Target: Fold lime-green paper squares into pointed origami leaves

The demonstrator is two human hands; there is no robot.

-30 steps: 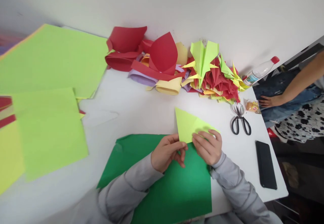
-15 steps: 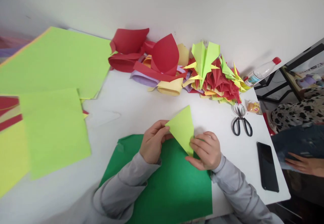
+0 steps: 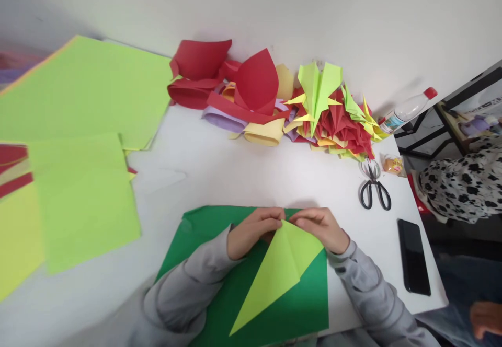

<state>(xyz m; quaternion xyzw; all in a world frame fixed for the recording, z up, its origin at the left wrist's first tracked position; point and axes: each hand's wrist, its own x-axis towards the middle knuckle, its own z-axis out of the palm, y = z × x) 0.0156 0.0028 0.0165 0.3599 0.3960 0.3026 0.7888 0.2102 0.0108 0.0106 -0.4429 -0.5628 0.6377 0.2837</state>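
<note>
"Over the green sheet (image 3: pixel 309 305), what is held?"

"Folded lime paper (image 3: pixel 270 279); its top corner is pinched between thumb and fingers of the left hand (image 3: pixel 251 234)."

"And the right hand (image 3: pixel 325 229)?"

"Bent fingers are set at the upper edge; pinch cannot be told."

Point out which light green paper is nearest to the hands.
The folded paper over the dark green sheet: the left hand and the right hand are at its top. Other light green papers lie farther off, leftward or in the pile.
</note>
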